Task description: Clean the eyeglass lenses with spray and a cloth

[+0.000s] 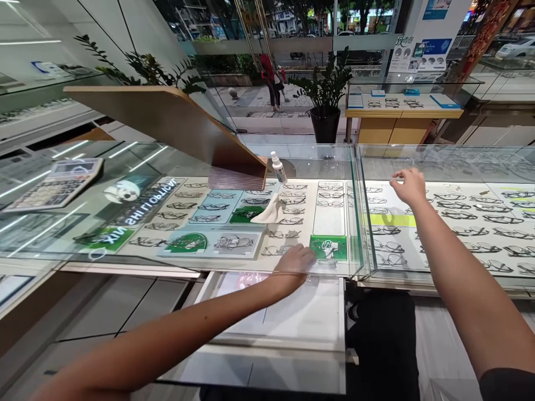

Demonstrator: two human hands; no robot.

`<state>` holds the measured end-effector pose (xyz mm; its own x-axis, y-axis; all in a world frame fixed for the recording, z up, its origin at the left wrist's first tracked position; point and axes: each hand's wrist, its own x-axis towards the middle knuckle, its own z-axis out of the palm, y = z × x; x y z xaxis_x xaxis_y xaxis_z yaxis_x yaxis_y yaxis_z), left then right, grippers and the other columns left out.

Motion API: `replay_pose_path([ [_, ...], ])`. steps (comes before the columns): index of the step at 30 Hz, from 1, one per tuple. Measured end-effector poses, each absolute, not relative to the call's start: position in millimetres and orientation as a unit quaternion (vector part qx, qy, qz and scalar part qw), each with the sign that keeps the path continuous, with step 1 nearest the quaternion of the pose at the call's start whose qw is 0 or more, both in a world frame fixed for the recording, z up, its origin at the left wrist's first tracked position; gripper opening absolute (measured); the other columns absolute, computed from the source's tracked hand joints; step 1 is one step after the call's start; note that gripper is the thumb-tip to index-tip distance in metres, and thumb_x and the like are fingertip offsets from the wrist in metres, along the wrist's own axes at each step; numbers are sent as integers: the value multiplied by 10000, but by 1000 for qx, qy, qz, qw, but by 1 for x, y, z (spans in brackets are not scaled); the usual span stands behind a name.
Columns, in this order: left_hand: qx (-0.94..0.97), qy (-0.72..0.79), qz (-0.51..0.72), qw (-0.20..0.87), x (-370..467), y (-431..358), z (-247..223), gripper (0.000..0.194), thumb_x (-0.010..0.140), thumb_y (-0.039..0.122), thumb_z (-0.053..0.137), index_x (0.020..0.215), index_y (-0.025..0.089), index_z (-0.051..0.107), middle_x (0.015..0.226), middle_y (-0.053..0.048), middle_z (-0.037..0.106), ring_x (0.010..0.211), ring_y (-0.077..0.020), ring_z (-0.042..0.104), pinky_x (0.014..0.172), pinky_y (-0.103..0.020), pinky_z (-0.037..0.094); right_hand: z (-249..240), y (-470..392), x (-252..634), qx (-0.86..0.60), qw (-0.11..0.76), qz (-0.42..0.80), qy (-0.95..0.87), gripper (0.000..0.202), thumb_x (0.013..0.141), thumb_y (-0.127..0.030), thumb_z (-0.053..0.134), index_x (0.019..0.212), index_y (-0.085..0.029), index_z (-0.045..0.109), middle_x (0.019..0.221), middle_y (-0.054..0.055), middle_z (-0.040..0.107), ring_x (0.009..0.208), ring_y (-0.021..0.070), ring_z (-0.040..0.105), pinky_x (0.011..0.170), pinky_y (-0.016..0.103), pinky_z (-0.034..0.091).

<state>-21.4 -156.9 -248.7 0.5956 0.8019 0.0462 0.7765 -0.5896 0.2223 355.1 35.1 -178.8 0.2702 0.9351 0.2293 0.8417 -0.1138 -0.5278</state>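
Observation:
My left hand (295,260) is at the front edge of the glass display case, above a pulled-out white drawer (301,314); its fingers curl downward, and anything under them is hidden. My right hand (409,185) hovers over the right-hand case, thumb and index finger curved with a gap between them and nothing visible there. Rows of eyeglasses (455,214) lie under the glass below it. On the left case stand a small white spray bottle (278,167) and a crumpled pale cloth (270,211). Near my left hand is a green card (328,248).
A large brown wooden board (179,122) leans across the left case. A calculator (58,184) lies at the far left. Behind the cases stand a potted plant (326,125) and a wooden display table (401,113). People are outside the window.

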Motion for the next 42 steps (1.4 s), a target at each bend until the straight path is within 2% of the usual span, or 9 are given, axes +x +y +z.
replay_pose_path([
  [4, 886, 453, 98, 25, -15, -119, -247, 269, 1072, 208, 472, 1024, 181, 736, 1092, -87, 761, 960, -241, 589, 835, -394, 424, -181, 34, 355, -736, 299, 77, -603, 175, 825, -313, 641, 970, -242, 710, 1154, 135, 589, 1210, 381, 495, 1060, 566, 448],
  [7, 892, 449, 51, -16, -3, -89, -248, 281, 1064, 172, 476, 983, 168, 745, 1066, -100, 757, 966, -248, 568, 816, -403, 384, -181, 33, 355, -737, 293, 79, -604, 179, 838, -316, 635, 989, -248, 703, 1171, 132, 595, 1217, 378, 494, 1057, 555, 453],
  [15, 901, 433, -21, -7, 36, -39, -271, 240, 930, -8, 565, 850, 133, 742, 934, -126, 734, 965, -254, 547, 797, -401, 331, -179, 29, 353, -745, 277, 79, -602, 191, 848, -300, 625, 1018, -250, 695, 1214, 123, 615, 1230, 363, 505, 1054, 529, 449],
  [26, 896, 434, -89, 12, 48, -32, -279, 227, 865, -7, 600, 834, 148, 763, 915, -133, 748, 992, -271, 574, 823, -398, 365, -185, 31, 356, -732, 299, 74, -607, 183, 833, -309, 626, 991, -244, 690, 1181, 134, 604, 1217, 391, 482, 1029, 562, 431],
  [29, 893, 440, -88, 17, 47, -32, -276, 215, 877, 45, 585, 858, 139, 777, 966, -149, 755, 997, -285, 588, 844, -419, 386, -184, 31, 355, -735, 294, 75, -606, 171, 839, -305, 626, 986, -244, 689, 1175, 136, 596, 1211, 387, 481, 1026, 552, 434],
  [34, 882, 467, -59, 18, 41, -27, -266, 262, 928, 276, 582, 912, 109, 783, 1038, -194, 740, 1031, -337, 577, 893, -476, 399, -180, 28, 354, -739, 284, 80, -605, 179, 846, -302, 617, 1000, -244, 688, 1190, 133, 598, 1220, 385, 484, 1039, 551, 430],
  [42, 879, 475, -24, 24, 46, -14, -272, 339, 941, 315, 526, 1019, 94, 771, 1124, -201, 731, 1095, -350, 545, 931, -495, 390, -177, 26, 352, -742, 280, 90, -603, 197, 836, -295, 622, 1010, -231, 689, 1223, 143, 594, 1250, 394, 473, 1049, 562, 412],
])
